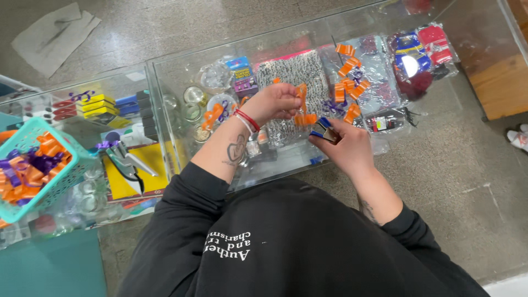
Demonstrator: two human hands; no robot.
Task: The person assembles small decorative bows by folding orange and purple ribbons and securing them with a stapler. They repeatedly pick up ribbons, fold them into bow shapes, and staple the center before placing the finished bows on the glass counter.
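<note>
Left hand (pixel 273 103) grip closed on orange ribbon (pixel 302 104); right hand (pixel 346 146) grip closed on blue stapler (pixel 324 130), above glass surface (pixel 440 148).

Basket (pixel 22 165) left of hands (ribbons (pixel 33 168) inside).

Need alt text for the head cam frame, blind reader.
Seen from above, a person's left hand pinches a curled orange ribbon while the right hand holds a small blue stapler beside it, over a glass display counter. A teal basket of orange and purple ribbon curls sits at left.
</note>
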